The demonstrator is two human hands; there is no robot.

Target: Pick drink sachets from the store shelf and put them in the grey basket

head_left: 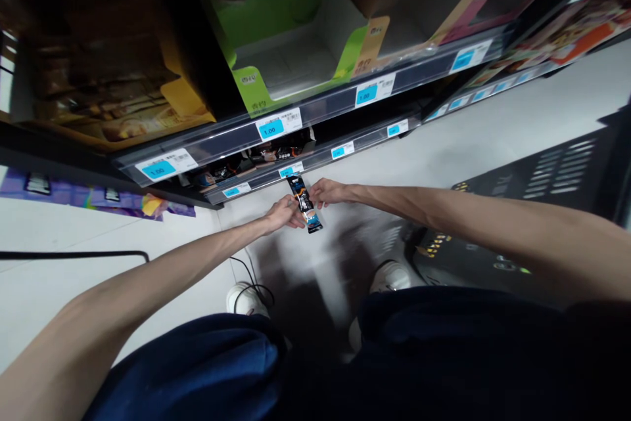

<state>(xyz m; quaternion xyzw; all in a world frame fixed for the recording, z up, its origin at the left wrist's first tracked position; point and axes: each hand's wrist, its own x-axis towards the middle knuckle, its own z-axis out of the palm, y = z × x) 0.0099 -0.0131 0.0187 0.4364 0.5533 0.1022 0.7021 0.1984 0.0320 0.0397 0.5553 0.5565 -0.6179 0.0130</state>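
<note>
A long, narrow snack packet [303,203] in black with a blue end is held upright just in front of the bottom shelf. My left hand [286,213] is closed on its left side, fingers reaching under it. On the packet's right edge my right hand [325,192] pinches with thumb and fingers. Close behind, similar dark packets [276,153] lie in the bottom shelf, partly hidden by the shelf above.
Above, a shelf rail with price labels [279,126] runs across, bearing an open green carton [256,89] and a yellow carton [185,106] of packets. Purple packets [93,194] hang at left. A dark crate-like object [542,171] stands right. A black cable [254,286] crosses my shoe.
</note>
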